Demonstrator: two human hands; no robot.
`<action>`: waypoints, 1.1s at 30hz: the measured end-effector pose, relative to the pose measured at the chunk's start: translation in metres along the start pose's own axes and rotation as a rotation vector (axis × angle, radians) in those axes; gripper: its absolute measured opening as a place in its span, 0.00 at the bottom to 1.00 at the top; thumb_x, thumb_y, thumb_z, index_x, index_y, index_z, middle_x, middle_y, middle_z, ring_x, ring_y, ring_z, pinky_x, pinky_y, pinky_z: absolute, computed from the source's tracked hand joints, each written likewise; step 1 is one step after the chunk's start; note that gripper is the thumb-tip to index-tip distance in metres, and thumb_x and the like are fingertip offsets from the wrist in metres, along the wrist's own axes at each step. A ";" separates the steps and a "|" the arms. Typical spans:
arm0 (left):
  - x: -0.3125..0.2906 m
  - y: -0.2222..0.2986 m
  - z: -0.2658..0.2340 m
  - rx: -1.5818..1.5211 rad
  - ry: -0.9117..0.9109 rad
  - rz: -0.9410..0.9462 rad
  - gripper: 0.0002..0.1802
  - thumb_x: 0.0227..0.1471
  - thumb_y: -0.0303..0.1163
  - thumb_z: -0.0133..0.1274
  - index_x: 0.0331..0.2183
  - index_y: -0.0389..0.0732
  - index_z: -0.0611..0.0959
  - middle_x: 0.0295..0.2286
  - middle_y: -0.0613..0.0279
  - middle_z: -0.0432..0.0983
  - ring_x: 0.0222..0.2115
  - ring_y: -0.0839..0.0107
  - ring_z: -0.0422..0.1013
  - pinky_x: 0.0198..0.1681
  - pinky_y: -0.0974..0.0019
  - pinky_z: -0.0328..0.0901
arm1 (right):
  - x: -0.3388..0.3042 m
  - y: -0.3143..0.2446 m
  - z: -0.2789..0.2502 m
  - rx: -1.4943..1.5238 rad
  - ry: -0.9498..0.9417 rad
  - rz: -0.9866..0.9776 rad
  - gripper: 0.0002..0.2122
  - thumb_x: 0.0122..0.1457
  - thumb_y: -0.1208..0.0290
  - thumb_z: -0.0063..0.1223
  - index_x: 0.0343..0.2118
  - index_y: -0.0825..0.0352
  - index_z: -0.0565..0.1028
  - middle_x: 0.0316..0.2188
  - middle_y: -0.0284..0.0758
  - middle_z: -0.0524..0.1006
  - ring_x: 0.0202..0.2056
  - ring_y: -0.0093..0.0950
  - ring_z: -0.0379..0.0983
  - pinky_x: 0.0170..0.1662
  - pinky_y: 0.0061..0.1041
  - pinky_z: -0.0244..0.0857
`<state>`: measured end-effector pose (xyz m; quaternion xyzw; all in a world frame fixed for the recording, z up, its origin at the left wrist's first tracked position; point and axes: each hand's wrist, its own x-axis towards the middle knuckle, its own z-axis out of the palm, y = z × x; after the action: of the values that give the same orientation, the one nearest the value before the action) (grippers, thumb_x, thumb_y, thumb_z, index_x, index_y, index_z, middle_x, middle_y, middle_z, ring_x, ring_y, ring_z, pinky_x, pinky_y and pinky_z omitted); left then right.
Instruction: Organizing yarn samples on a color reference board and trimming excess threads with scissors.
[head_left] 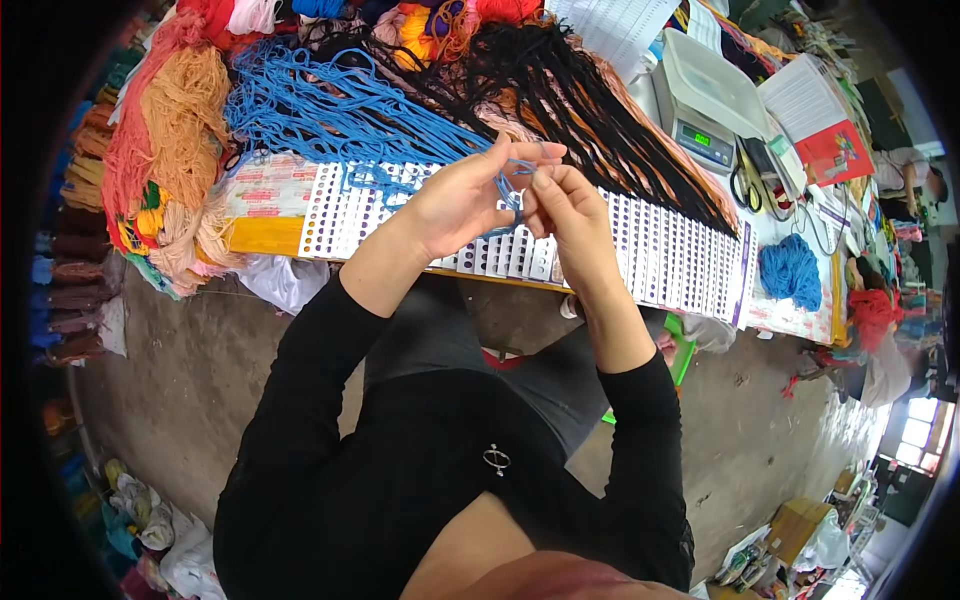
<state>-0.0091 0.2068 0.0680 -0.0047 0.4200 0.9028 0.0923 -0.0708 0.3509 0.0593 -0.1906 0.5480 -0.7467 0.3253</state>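
Left hand point(460, 200) spread within thin blue yarn loops point(508, 185); right hand point(566, 205) pinching at their right side.
The left hand's thumb and fingers stand apart, with the strands between and around them; the right hand's thumb and forefinger close on the yarn, just beside the left fingertips. The loops thus lie between both hands, above white card strips with rows of dark round dots point(650, 250). Beyond the hands, a long, loose spread of blue yarn strands point(330, 100) has its long axis running from upper left down toward the left thumb, so the left hand is the nearer one. A long black yarn bundle point(560, 110) slants off beyond the right hand, and a small crumpled blue yarn clump point(790, 272) lies well apart to the right.
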 end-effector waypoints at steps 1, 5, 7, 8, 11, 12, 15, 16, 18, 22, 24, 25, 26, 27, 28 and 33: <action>-0.001 0.001 0.004 0.035 0.042 -0.007 0.31 0.59 0.52 0.26 0.51 0.40 0.67 0.48 0.62 0.65 0.47 0.69 0.61 0.48 0.58 0.58 | 0.000 0.000 0.000 -0.023 -0.013 0.019 0.08 0.58 0.68 0.46 0.32 0.68 0.70 0.21 0.26 0.69 0.19 0.12 0.60 0.22 0.12 0.52; -0.002 0.000 0.007 0.053 0.062 -0.015 0.31 0.59 0.52 0.26 0.51 0.40 0.67 0.49 0.62 0.63 0.51 0.70 0.58 0.52 0.57 0.53 | 0.002 0.009 0.006 -0.147 0.009 -0.061 0.08 0.56 0.68 0.50 0.32 0.69 0.71 0.17 0.23 0.66 0.18 0.12 0.57 0.21 0.12 0.50; -0.003 0.001 0.006 0.060 0.041 -0.007 0.30 0.59 0.52 0.26 0.52 0.40 0.67 0.50 0.63 0.63 0.51 0.70 0.58 0.52 0.57 0.53 | 0.001 0.008 0.006 -0.136 0.012 -0.079 0.08 0.57 0.68 0.49 0.31 0.68 0.71 0.17 0.24 0.66 0.19 0.12 0.58 0.22 0.12 0.52; -0.003 0.001 0.007 0.078 0.076 -0.027 0.30 0.59 0.52 0.27 0.51 0.40 0.67 0.49 0.62 0.64 0.51 0.70 0.58 0.51 0.57 0.55 | -0.001 0.005 0.004 -0.143 0.006 -0.054 0.08 0.57 0.68 0.49 0.31 0.68 0.71 0.18 0.25 0.67 0.19 0.13 0.59 0.23 0.13 0.53; -0.005 0.005 -0.003 -0.060 0.066 0.013 0.29 0.59 0.52 0.28 0.49 0.40 0.68 0.48 0.62 0.65 0.51 0.69 0.59 0.49 0.56 0.57 | 0.000 0.006 0.004 -0.041 0.017 -0.060 0.07 0.59 0.69 0.45 0.31 0.68 0.69 0.18 0.27 0.67 0.18 0.14 0.61 0.23 0.13 0.54; -0.004 0.005 -0.008 -0.100 0.079 0.037 0.29 0.58 0.52 0.28 0.48 0.40 0.70 0.47 0.60 0.67 0.49 0.68 0.60 0.48 0.57 0.59 | -0.002 0.003 0.008 0.036 0.054 -0.054 0.07 0.59 0.69 0.45 0.32 0.68 0.68 0.17 0.27 0.67 0.18 0.14 0.61 0.22 0.13 0.54; -0.004 0.014 -0.014 0.000 0.185 0.109 0.29 0.58 0.52 0.29 0.46 0.40 0.71 0.44 0.58 0.69 0.47 0.68 0.63 0.46 0.61 0.60 | -0.009 -0.009 -0.003 -0.171 -0.133 0.078 0.09 0.57 0.68 0.49 0.29 0.71 0.72 0.16 0.26 0.68 0.19 0.14 0.62 0.22 0.15 0.55; -0.008 0.017 -0.018 0.070 0.231 0.103 0.30 0.58 0.53 0.29 0.44 0.39 0.72 0.43 0.60 0.70 0.44 0.70 0.63 0.42 0.63 0.61 | -0.014 -0.010 0.001 -0.394 -0.088 0.030 0.09 0.55 0.70 0.52 0.28 0.72 0.74 0.15 0.26 0.67 0.20 0.15 0.62 0.23 0.16 0.55; -0.011 0.032 -0.027 0.165 0.196 0.055 0.33 0.57 0.56 0.29 0.38 0.36 0.76 0.26 0.62 0.72 0.17 0.80 0.59 0.18 0.79 0.53 | -0.016 -0.022 -0.007 -0.701 -0.038 -0.407 0.05 0.52 0.74 0.53 0.28 0.70 0.73 0.21 0.30 0.71 0.24 0.20 0.65 0.26 0.19 0.59; -0.052 0.077 -0.106 -0.324 0.058 -0.027 0.23 0.55 0.51 0.40 0.27 0.40 0.75 0.09 0.77 0.52 0.08 0.86 0.45 0.11 0.78 0.38 | -0.014 -0.072 -0.075 -0.706 0.366 -0.543 0.06 0.56 0.71 0.49 0.29 0.67 0.72 0.33 0.32 0.73 0.30 0.22 0.68 0.33 0.17 0.64; -0.084 0.111 -0.143 -0.295 0.354 0.164 0.18 0.56 0.45 0.41 0.30 0.40 0.75 0.11 0.76 0.51 0.10 0.84 0.43 0.13 0.77 0.38 | -0.017 -0.101 -0.117 -0.081 0.502 -0.534 0.09 0.59 0.69 0.44 0.34 0.71 0.72 0.39 0.40 0.73 0.39 0.26 0.70 0.42 0.26 0.68; -0.101 0.125 -0.175 -0.318 0.389 0.237 0.16 0.57 0.42 0.40 0.32 0.39 0.75 0.12 0.76 0.52 0.10 0.83 0.44 0.13 0.77 0.39 | -0.020 -0.116 -0.157 0.144 0.439 -0.472 0.09 0.58 0.71 0.44 0.33 0.72 0.70 0.42 0.43 0.71 0.46 0.30 0.67 0.47 0.34 0.66; -0.121 0.141 -0.194 -0.321 0.463 0.290 0.16 0.58 0.40 0.38 0.33 0.39 0.75 0.12 0.75 0.52 0.10 0.83 0.44 0.13 0.77 0.40 | -0.022 -0.122 -0.200 0.311 0.379 -0.469 0.10 0.59 0.71 0.42 0.32 0.74 0.69 0.44 0.45 0.69 0.49 0.36 0.64 0.54 0.42 0.59; -0.139 0.155 -0.221 -0.314 0.512 0.345 0.16 0.58 0.40 0.37 0.35 0.39 0.75 0.12 0.75 0.52 0.10 0.82 0.44 0.13 0.76 0.40 | -0.021 -0.127 -0.241 0.521 0.487 -0.453 0.11 0.61 0.70 0.39 0.33 0.75 0.68 0.44 0.47 0.68 0.50 0.40 0.63 0.57 0.48 0.51; -0.157 0.166 -0.243 -0.306 0.564 0.397 0.17 0.59 0.40 0.36 0.37 0.38 0.74 0.12 0.74 0.52 0.10 0.82 0.45 0.13 0.76 0.40 | -0.021 -0.130 -0.279 0.524 0.570 -0.458 0.12 0.62 0.70 0.36 0.34 0.76 0.67 0.43 0.48 0.69 0.49 0.41 0.64 0.57 0.49 0.51; -0.176 0.201 -0.343 -0.439 0.664 0.466 0.19 0.59 0.38 0.31 0.40 0.35 0.72 0.12 0.72 0.54 0.09 0.81 0.47 0.12 0.76 0.42 | -0.092 -0.184 -0.554 0.537 0.841 -0.489 0.09 0.58 0.76 0.37 0.33 0.77 0.68 0.38 0.48 0.71 0.43 0.42 0.67 0.51 0.48 0.57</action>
<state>0.1058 -0.2085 0.0132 -0.2188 0.2154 0.9167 -0.2558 -0.4115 0.8340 0.0587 0.0917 0.3610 -0.9256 -0.0670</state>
